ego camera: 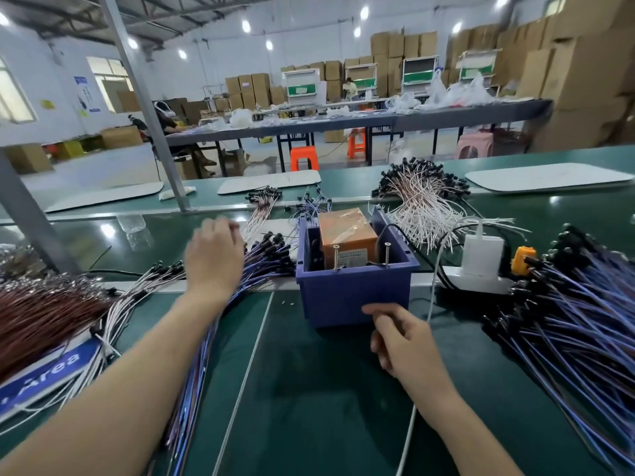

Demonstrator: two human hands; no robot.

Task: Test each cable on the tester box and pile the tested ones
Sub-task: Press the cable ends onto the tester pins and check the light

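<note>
While the left hand (214, 255), its fingers too blurred to judge, hovers over thin blue-violet cables (261, 266) left of the orange tester box (347, 235), the right hand (402, 338) curls loosely, seemingly empty; light and tangle-prone, they're best pinched by their stiff black plugs (275, 240).

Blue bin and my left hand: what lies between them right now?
In the head view, a fanned pile of blue cables with black plug ends fills the stretch between the left hand and the blue bin.
</note>
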